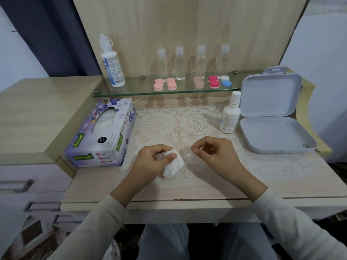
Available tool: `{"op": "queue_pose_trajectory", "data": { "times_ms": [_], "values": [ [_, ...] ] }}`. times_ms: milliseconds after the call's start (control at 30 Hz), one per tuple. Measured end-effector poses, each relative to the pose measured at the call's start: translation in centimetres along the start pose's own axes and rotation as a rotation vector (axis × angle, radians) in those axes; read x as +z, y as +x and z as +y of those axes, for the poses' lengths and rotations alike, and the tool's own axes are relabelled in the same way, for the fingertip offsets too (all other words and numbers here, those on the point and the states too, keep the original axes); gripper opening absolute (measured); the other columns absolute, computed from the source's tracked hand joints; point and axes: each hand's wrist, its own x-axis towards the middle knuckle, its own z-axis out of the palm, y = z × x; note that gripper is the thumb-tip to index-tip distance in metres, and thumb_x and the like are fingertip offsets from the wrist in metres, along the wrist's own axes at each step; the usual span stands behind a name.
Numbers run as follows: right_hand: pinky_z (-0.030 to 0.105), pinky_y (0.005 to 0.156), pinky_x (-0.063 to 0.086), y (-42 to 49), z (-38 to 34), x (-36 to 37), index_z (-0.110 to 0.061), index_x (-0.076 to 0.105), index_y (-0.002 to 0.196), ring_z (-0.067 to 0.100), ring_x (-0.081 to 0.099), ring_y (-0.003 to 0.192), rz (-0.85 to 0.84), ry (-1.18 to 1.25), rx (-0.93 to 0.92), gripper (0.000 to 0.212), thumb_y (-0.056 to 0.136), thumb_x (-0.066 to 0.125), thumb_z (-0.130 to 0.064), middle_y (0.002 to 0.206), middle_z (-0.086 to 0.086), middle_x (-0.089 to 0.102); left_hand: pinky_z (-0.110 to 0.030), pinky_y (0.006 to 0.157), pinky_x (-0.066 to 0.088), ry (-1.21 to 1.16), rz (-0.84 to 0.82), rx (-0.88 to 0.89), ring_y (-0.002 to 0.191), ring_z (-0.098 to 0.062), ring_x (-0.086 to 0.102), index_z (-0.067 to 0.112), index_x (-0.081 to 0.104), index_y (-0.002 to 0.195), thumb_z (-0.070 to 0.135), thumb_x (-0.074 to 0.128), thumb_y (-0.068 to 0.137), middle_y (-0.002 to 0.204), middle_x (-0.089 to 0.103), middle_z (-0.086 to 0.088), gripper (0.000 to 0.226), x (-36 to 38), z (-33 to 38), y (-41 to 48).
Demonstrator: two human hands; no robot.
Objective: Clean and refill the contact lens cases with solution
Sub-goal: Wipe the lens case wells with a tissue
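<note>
Head view, looking down: we are clenching our left hand round a wad of white tissue above the lace mat. Our right hand is pinching, thumb to forefinger, the edge of a clear lens case, blurred, sitting just beside the tissue between both hands. Up on the glass shelf, coloured lens cases are resting with the tall solution bottle; a small bottle is standing just beside the open white box.

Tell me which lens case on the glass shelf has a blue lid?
The lens case at the right end of the glass shelf: one lid blue, one white. The pink cases and the red case have no blue.
</note>
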Motion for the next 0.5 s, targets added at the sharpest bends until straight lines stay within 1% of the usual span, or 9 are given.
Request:
{"op": "queue_pose_trajectory", "data": {
  "times_ms": [33,67,133,167,200,267,333,433,500],
  "values": [
    [0.014,0.062,0.042,0.2,0.3,-0.4,-0.018,0.069,0.082,0.005,0.056,0.065,-0.018,-0.123,-0.001,0.009,0.078,0.07,-0.01,0.08,-0.01,0.065,-0.03,0.072,0.051,0.013,-0.007,-0.009,0.081,-0.016,0.063,0.012,0.07,0.081,0.026,0.064,0.074,0.084,0.07,-0.005,0.016,-0.3,0.0,0.1],
    [0.016,0.065,0.039,0.5,0.6,-0.6,-0.019,0.069,0.091,0.005,0.055,0.071,-0.062,-0.25,0.004,0.014,0.077,0.072,-0.016,0.089,-0.01,0.064,-0.034,0.072,0.052,0.03,-0.014,-0.02,0.081,-0.018,0.064,0.013,0.069,0.081,0.023,0.065,0.078,0.085,0.069,-0.006,0.011,-0.6,-0.1,0.2],
    [0.02,0.073,0.033,0.8,1.4,-0.8,-0.02,0.064,0.111,0.008,0.048,0.087,-0.176,-0.465,0.023,0.037,0.075,0.073,-0.027,0.104,-0.008,0.057,-0.039,0.07,0.053,0.06,-0.018,-0.043,0.085,-0.023,0.064,0.014,0.069,0.082,0.016,0.066,0.082,0.089,0.069,-0.009,0.004,-1.0,-0.2,0.5],
    [0.021,0.076,0.031,0.8,1.7,-0.7,-0.021,0.061,0.117,0.01,0.046,0.094,-0.21,-0.525,0.024,0.045,0.075,0.073,-0.031,0.109,-0.006,0.055,-0.035,0.07,0.054,0.08,-0.023,-0.052,0.087,-0.023,0.064,0.016,0.069,0.083,0.014,0.066,0.082,0.092,0.069,-0.008,0.003,-1.1,-0.2,0.7],
    [0.021,0.079,0.031,0.8,1.9,-0.5,-0.021,0.059,0.12,0.012,0.045,0.099,-0.219,-0.55,0.017,0.048,0.076,0.071,-0.033,0.113,-0.005,0.055,-0.028,0.069,0.054,0.102,-0.029,-0.057,0.089,-0.02,0.063,0.019,0.069,0.082,0.012,0.067,0.081,0.092,0.068,-0.007,0.007,-1.1,-0.2,0.9],
    [0.02,0.08,0.029,0.6,2.2,-0.1,-0.02,0.06,0.12,0.016,0.046,0.105,-0.205,-0.549,-0.006,0.043,0.079,0.068,-0.032,0.115,-0.002,0.055,-0.014,0.066,0.049,0.149,-0.049,-0.053,0.086,-0.012,0.061,0.024,0.067,0.079,0.009,0.068,0.079,0.089,0.067,-0.002,0.015,-0.9,-0.1,1.2],
    [0.016,0.074,0.025,0.4,2.3,0.1,-0.018,0.063,0.116,0.015,0.047,0.101,-0.183,-0.526,-0.03,0.036,0.081,0.066,-0.026,0.109,-0.001,0.056,-0.007,0.065,0.044,0.19,-0.074,-0.049,0.081,-0.005,0.059,0.026,0.065,0.074,0.008,0.069,0.078,0.083,0.066,0.005,0.019,-0.5,0.2,1.3],
    [0.016,0.069,0.026,0.2,2.3,0.0,-0.014,0.068,0.106,0.009,0.044,0.085,-0.145,-0.485,-0.061,0.028,0.078,0.068,-0.02,0.099,0.0,0.059,-0.002,0.065,0.037,0.265,-0.1,-0.027,0.079,0.003,0.054,0.023,0.065,0.073,0.011,0.068,0.079,0.08,0.063,0.013,0.014,0.5,0.4,1.4],
    [0.017,0.067,0.028,-0.1,2.6,-0.2,-0.013,0.07,0.101,0.008,0.044,0.081,-0.119,-0.461,-0.092,0.025,0.076,0.07,-0.017,0.095,0.001,0.061,-0.004,0.071,0.036,0.336,-0.085,0.021,0.084,0.002,0.052,0.021,0.066,0.076,0.013,0.068,0.08,0.088,0.062,0.01,0.009,1.2,0.3,1.6]
  ]
}}
